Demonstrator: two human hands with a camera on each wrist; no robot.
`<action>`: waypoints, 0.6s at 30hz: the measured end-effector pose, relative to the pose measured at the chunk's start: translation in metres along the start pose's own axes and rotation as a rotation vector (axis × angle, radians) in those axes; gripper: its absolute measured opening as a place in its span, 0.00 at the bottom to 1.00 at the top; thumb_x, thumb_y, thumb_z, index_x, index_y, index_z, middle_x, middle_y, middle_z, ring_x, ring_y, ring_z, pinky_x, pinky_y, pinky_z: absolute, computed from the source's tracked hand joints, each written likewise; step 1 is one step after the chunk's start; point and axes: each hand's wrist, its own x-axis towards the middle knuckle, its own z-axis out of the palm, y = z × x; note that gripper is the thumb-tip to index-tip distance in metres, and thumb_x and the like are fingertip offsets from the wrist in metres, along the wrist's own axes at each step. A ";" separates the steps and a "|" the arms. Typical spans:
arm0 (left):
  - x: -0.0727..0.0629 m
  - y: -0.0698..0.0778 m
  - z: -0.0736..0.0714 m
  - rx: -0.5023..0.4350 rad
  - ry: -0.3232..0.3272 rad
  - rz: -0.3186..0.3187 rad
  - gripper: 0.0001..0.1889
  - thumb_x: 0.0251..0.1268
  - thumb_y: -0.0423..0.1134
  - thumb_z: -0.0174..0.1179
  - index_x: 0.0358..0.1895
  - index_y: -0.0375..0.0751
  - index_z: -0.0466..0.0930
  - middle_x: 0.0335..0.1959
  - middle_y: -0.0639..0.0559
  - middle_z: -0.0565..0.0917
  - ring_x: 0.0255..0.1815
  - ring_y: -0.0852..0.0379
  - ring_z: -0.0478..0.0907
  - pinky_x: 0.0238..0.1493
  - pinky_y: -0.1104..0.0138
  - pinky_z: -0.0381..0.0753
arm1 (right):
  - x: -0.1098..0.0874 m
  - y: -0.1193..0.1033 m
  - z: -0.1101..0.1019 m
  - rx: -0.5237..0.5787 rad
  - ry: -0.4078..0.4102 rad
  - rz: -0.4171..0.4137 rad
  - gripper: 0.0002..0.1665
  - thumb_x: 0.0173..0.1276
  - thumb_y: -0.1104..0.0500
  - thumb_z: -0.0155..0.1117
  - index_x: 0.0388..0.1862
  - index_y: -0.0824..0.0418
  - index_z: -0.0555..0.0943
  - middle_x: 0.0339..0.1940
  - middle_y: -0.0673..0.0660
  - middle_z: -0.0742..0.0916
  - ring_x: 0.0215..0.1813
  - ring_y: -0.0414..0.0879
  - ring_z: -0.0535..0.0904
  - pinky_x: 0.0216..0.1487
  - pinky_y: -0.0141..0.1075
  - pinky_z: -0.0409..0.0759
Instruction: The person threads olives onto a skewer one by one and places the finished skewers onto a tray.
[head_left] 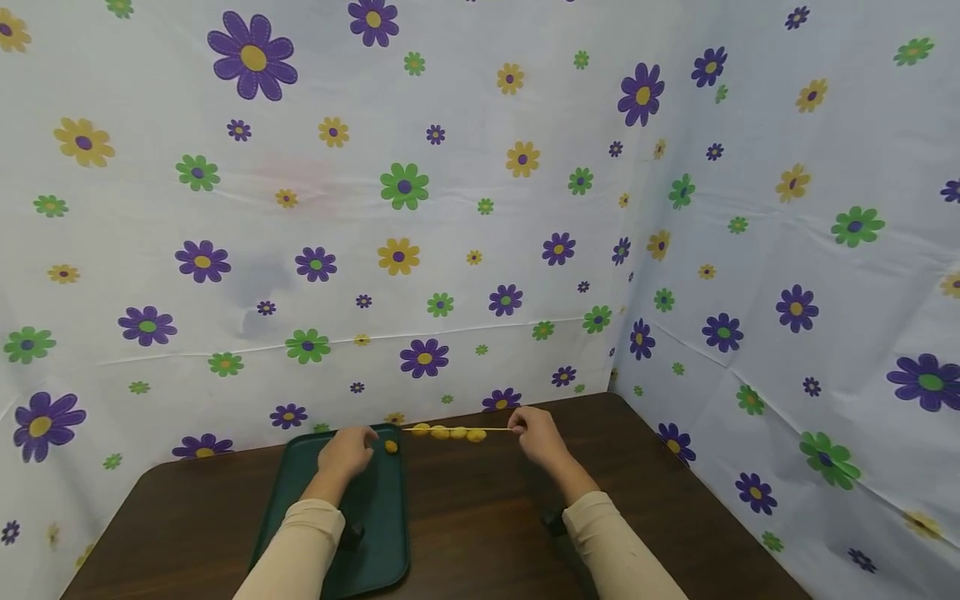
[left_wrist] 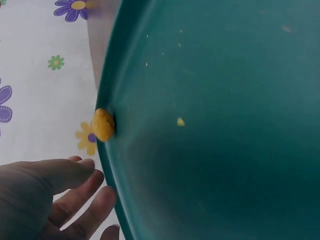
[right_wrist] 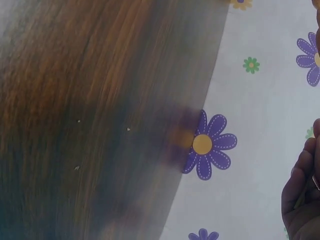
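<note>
My right hand [head_left: 536, 433] pinches one end of a thin pale skewer [head_left: 497, 429], held level above the table's far side. Several yellow lumps [head_left: 457, 433] sit in a row along it, towards the end away from that hand. My left hand [head_left: 347, 452] is over the far part of a green tray [head_left: 405, 533], its fingertips short of the skewer's free tip. In the left wrist view the left fingers [left_wrist: 100, 200] are spread loosely with nothing between them. A single yellow lump [left_wrist: 103, 124] lies by the tray's edge, just beyond that thumb.
The dark wooden table [head_left: 480, 517] carries the tray on its left part. Small yellow crumbs [left_wrist: 180, 121] dot the tray, and tiny bits lie on the wood. White flower-print cloth [head_left: 450, 250] closes off the back and right side.
</note>
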 end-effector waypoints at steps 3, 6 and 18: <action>0.006 0.002 0.003 0.000 -0.023 0.002 0.17 0.64 0.30 0.65 0.56 0.39 0.83 0.39 0.49 0.85 0.39 0.50 0.82 0.38 0.51 0.82 | 0.001 0.002 -0.001 0.004 -0.001 0.006 0.14 0.63 0.79 0.63 0.30 0.61 0.81 0.30 0.52 0.83 0.33 0.44 0.74 0.35 0.39 0.77; 0.012 0.005 0.008 -0.016 -0.051 0.001 0.19 0.62 0.31 0.67 0.58 0.38 0.83 0.41 0.47 0.85 0.41 0.48 0.82 0.39 0.50 0.82 | 0.003 0.004 -0.003 0.007 0.002 -0.001 0.13 0.63 0.79 0.63 0.30 0.62 0.82 0.30 0.52 0.84 0.33 0.44 0.75 0.35 0.39 0.77; 0.023 0.006 0.031 -0.006 -0.040 -0.003 0.21 0.63 0.33 0.68 0.60 0.43 0.82 0.52 0.41 0.85 0.50 0.41 0.82 0.47 0.43 0.80 | 0.003 0.013 -0.007 0.007 -0.021 0.056 0.11 0.65 0.78 0.62 0.32 0.63 0.82 0.32 0.53 0.84 0.34 0.45 0.75 0.36 0.39 0.78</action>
